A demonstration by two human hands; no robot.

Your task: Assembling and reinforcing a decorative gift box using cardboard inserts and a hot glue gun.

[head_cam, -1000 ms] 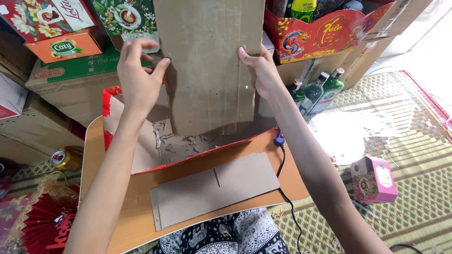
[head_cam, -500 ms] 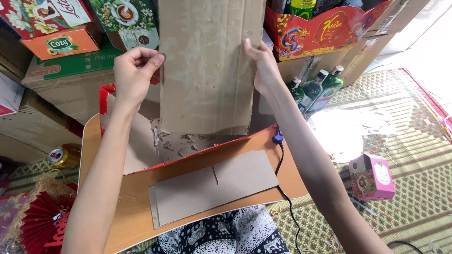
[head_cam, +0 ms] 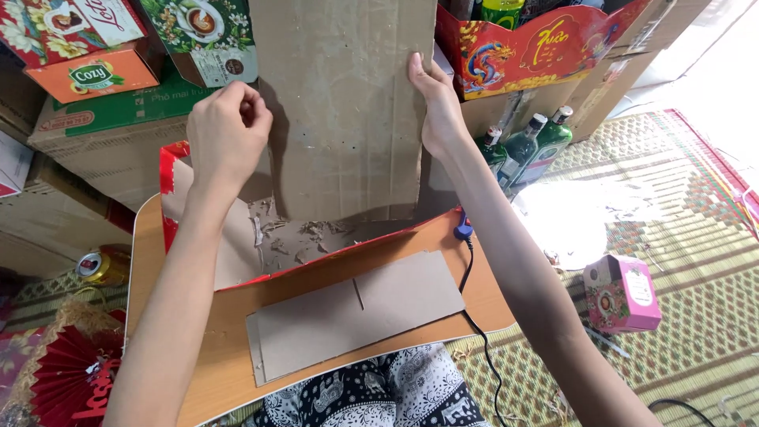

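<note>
I see the tall cardboard sheet (head_cam: 344,103) held upright over the table (head_cam: 237,372), its lower edge just above the torn scraps (head_cam: 296,237). My right hand (head_cam: 435,107) is clamped on the sheet's right edge, fingers wrapped round it, much where it sat a second ago. The change is on the other side: my left hand (head_cam: 225,134), which a second ago lay spread against the sheet's left edge, has curled into a loose fist and come slightly away to the left. Its grip looks drawn together; I cannot tell whether it pinches a sliver of card or nothing. So the sheet now hangs, as far as I can judge, from the right hand alone. A flat card piece (head_cam: 356,316) lies untouched on the table nearer me, beside the black cable (head_cam: 473,292).
</note>
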